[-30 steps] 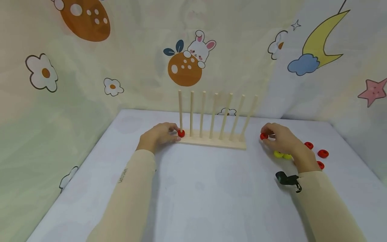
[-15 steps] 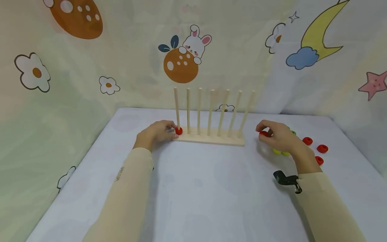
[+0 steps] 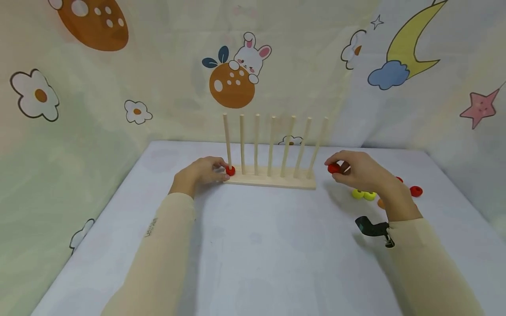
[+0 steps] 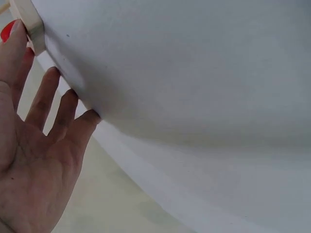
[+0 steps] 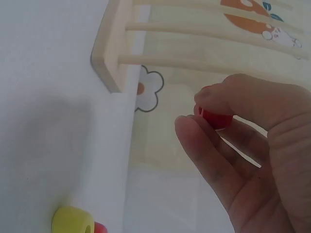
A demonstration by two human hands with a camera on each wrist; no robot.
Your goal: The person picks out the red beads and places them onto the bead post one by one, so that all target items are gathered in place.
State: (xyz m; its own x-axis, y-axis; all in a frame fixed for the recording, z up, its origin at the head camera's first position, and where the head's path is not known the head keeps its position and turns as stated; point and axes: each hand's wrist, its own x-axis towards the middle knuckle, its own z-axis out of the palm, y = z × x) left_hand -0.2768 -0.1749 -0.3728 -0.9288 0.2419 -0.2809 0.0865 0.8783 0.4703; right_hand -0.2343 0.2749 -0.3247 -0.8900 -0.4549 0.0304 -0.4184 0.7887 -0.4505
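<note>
A wooden peg rack, a flat base with several upright pegs, stands toward the back of the table. Around the foot of its leftmost peg sits a red bead. My left hand pinches the left end of the base between thumb and fingers; in the left wrist view the other fingers are spread near the table. To the right of the rack, above the table, my right hand pinches another red bead between thumb and fingertips. In the right wrist view, the fingers partly cover this held bead.
Loose beads lie under and beyond my right forearm: yellow ones, an orange one partly hidden, and red ones. A patterned cloth hangs behind the white table.
My right hand has lifted the red bead and moved left toward the rack, uncovering more of the yellow beads. The left hand stays at the rack's end. The head view has shifted slightly.
</note>
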